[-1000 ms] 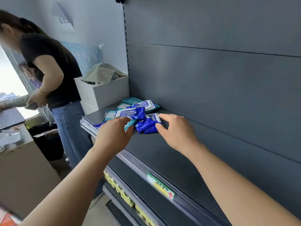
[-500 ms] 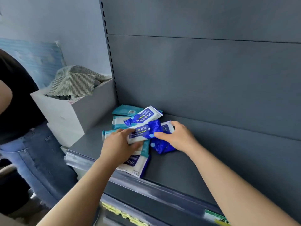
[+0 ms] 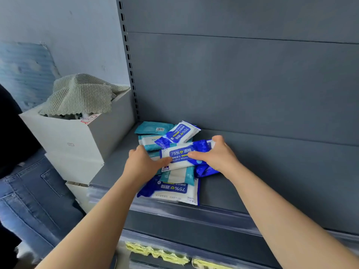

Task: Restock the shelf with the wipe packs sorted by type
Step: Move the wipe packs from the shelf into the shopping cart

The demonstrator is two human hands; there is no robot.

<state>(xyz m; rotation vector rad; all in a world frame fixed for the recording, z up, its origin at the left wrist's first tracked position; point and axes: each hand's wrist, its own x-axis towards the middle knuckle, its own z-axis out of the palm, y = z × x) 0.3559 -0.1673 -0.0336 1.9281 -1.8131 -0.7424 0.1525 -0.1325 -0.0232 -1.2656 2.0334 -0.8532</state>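
A loose heap of wipe packs lies at the left end of the grey shelf [image 3: 272, 187]. On top is a blue-and-white alcohol wipe pack [image 3: 179, 155], held at both ends by my left hand [image 3: 141, 164] and my right hand [image 3: 217, 155]. Another blue-and-white pack [image 3: 178, 133] rests behind it, and a third [image 3: 172, 191] lies at the shelf's front edge. Teal packs sit at the back [image 3: 154, 128] and underneath [image 3: 177, 176]. A crumpled dark blue pack [image 3: 206, 170] pokes out under my right hand.
A white box [image 3: 77, 140] with a striped cloth [image 3: 81, 94] stands just left of the shelf. A person in jeans [image 3: 29, 200] stands at the far left. Lower shelves with yellow price tags [image 3: 157, 253] are below. The shelf stretches bare to the right.
The view has closed in on the heap. Both hands have come together onto the top alcohol wipe pack, and the right hand has shifted over its right end.
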